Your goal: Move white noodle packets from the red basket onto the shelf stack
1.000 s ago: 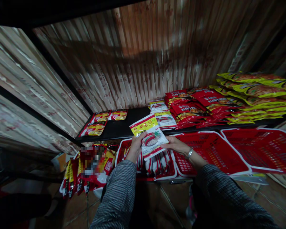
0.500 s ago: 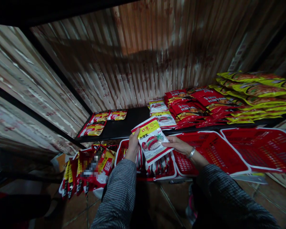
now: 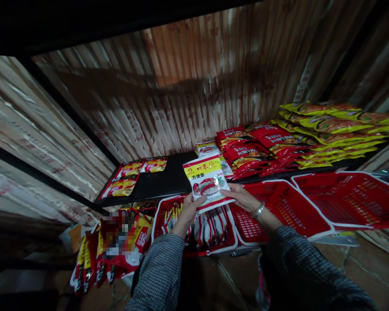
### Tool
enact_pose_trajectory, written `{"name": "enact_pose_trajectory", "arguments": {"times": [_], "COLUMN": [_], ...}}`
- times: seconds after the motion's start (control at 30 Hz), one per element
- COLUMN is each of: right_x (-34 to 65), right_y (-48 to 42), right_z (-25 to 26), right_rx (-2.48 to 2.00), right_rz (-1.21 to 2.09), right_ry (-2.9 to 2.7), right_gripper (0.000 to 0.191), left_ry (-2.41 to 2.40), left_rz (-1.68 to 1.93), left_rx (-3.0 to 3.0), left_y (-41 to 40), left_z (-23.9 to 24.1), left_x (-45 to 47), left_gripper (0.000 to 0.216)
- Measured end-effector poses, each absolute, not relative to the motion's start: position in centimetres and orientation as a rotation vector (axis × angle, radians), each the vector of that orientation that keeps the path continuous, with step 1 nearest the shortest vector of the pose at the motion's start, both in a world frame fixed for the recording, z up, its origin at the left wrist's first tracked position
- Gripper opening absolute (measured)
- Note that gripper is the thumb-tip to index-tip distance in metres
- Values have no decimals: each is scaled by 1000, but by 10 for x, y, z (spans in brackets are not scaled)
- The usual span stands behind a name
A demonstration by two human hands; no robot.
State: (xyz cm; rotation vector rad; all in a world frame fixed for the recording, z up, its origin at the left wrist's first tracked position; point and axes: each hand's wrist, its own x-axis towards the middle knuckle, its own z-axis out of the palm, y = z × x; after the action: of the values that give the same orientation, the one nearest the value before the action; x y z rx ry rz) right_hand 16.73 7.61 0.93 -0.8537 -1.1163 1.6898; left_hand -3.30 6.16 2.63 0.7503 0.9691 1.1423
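1. Shifts the left hand (image 3: pixel 188 211) from the side of the white instant-noodle packet (image 3: pixel 210 183) down to its lower-left corner, compared with half a second ago. Keeps the right hand (image 3: pixel 243 198) at the lower-right corner.
2. Turns the packet straighter than before, top edge closer to level. Leaves the upper half free of fingers; looks like a deliberate squaring-up, not a release.
3. Clamps both hands on the packet, thumbs on the front face.
4. Holds it in front of the black shelf (image 3: pixel 173 175), over the red basket (image 3: pixel 222 249) of similar packets. Overlaps the white packets (image 3: pixel 208 148) on the shelf in view; can't tell if touching.
5. Reads "方便面" (instant noodles) in black, plus red characters above, apparently "北京" (Beijing), on a yellow band. Can't make out the small print.
6. Shows white lettering on the red packets (image 3: pixel 248 154) beside the white ones, too blurred to read surely. Can't read the yellow packets (image 3: pixel 330 125) further right. Has a pixelated patch over the red-and-yellow packets (image 3: pixel 143 237) at lower left.
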Motion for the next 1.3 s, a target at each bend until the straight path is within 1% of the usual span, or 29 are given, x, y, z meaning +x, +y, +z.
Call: {"name": "enact_pose_trajectory", "arguments": {"times": [0.1,0.23,0.43,0.6,0.77,0.87,0.97,1.13,1.3], "right_x": [171,179,191,190,190,188,185,180,180], "right_y": [79,85,90,90,87,85,84,86,87], "right_z": [15,23,23,24,24,19,14,12,9], "right_rx": [-848,-832,-921,-920,-874,-895,-875,-844,-821], "right_rz": [1658,1525,1454,1458,1595,1659,1667,1655,1656], "right_ry": [-1086,-882,-759,-724,-841,-940,-1019,-1068,-1065], "right_gripper": [38,35,33,33,35,33,31,35,35], "left_ry": [978,967,981,956,977,1014,1033,1047,1053], "left_rz": [1116,995,880,918,1039,1105,1125,1183,1243], "left_rx": [810,933,973,915,757,683,661,720,726], "left_y": [58,56,48,44,49,54,57,60,65], "left_z": [26,22,8,11,18,21,20,16,19], "left_x": [-29,-25,-12,-5,-9,-13,-16,-20,-25], "left_gripper": [51,50,49,52,55,55,55,59,53]}}
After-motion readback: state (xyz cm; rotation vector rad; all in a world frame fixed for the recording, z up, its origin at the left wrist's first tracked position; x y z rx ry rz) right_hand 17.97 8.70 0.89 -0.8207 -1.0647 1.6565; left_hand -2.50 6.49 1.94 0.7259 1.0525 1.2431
